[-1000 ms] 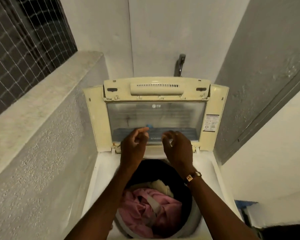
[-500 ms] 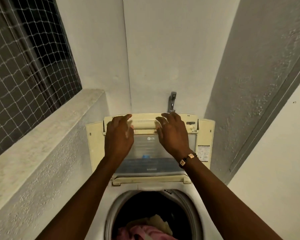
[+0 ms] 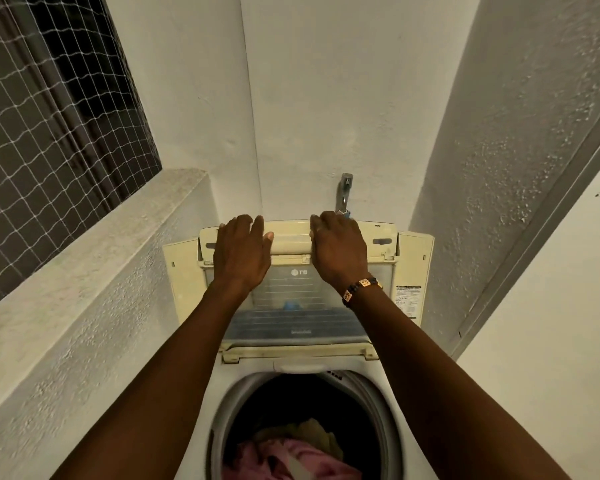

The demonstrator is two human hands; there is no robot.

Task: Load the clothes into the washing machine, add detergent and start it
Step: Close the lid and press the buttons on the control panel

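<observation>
The top-loading washing machine's cream lid (image 3: 293, 299) stands raised against the back wall, its clear panel facing me. My left hand (image 3: 241, 252) grips the lid's top edge left of the handle bar (image 3: 290, 242), fingers hooked over the rim. My right hand (image 3: 338, 251), a beaded bracelet on its wrist, grips the top edge on the handle's right. Below, the round drum opening (image 3: 222, 410) is open, with pink clothes (image 3: 274, 459) and a beige cloth (image 3: 314, 433) inside. No detergent is in view.
A metal tap (image 3: 345, 192) sticks out of the wall just above the lid. A rough concrete ledge (image 3: 84, 271) runs along the left under a netted window (image 3: 49, 133). A textured wall (image 3: 499, 168) closes in on the right.
Both hands rose from in front of the lid's clear panel to its top edge and took hold there. My view tilted upward, so the drum sits lower in the frame.
</observation>
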